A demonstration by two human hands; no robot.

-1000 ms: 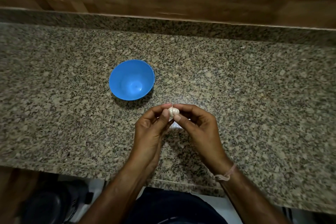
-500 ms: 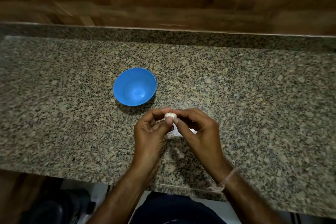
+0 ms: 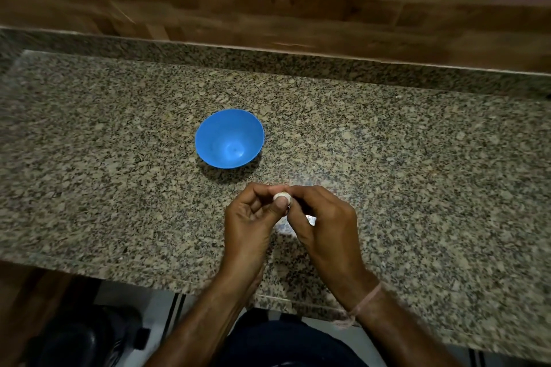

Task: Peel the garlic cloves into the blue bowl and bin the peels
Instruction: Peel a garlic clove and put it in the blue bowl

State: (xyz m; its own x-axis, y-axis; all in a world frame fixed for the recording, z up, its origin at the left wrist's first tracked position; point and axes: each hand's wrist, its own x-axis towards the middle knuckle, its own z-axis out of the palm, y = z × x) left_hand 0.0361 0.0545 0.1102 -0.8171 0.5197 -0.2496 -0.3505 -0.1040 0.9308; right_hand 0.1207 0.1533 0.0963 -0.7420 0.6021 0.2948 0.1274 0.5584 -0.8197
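Hands, left hand (image 3: 249, 219) and right hand (image 3: 323, 217), apparently pinch garlic (image 3: 281, 196) near blue bowl (image 3: 229, 138).

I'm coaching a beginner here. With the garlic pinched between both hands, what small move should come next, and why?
Probably work a thumbnail under the skin and pull it away. The left hand and right hand both pinch the garlic, its white skin looks unpeeled, and the blue bowl holds no cloves.

Granite counter (image 3: 387, 158), blue bowl (image 3: 214, 140) on it
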